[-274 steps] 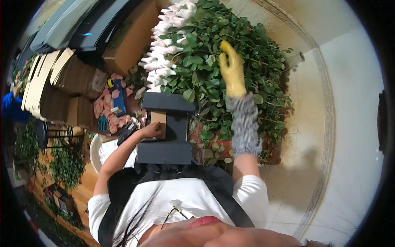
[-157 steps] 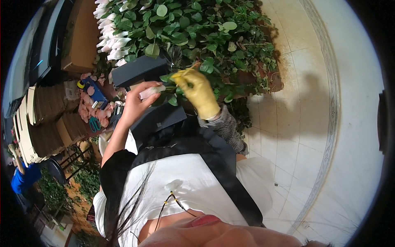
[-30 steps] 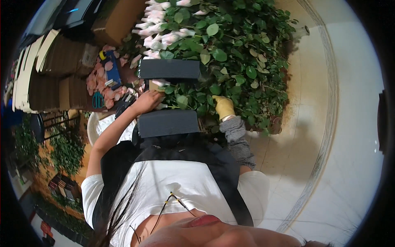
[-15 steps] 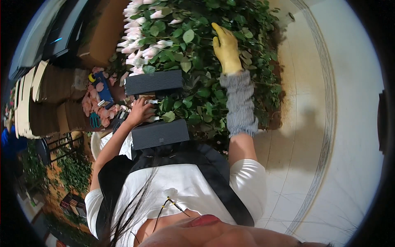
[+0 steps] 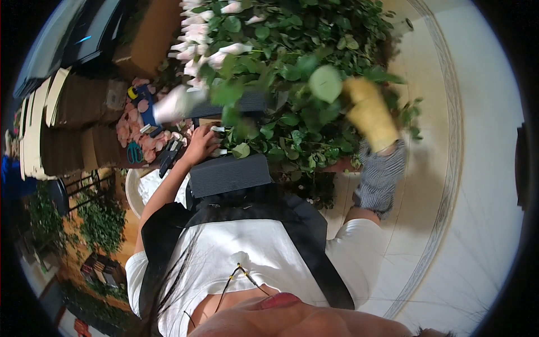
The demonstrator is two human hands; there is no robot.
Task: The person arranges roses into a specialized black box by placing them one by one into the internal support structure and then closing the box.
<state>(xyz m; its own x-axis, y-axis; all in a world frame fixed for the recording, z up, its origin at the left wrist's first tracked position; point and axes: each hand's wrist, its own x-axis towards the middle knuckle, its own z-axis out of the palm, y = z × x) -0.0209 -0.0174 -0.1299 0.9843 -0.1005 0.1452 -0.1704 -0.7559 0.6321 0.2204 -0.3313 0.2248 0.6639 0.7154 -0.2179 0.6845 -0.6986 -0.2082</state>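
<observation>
Head view: yellow-gloved right hand grips leafy, pale-pink flower, seemingly mid-transfer, needing alignment; bare left hand curls over white-sleeved buds.

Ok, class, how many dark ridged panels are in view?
2. The near panel is just below the left hand in the picture; the far panel is above it, partly hidden by a blurred leafy flower. Foliage may hide others.

Pale tiled floor, patterned border band, soft shadow, dark stool
</observation>
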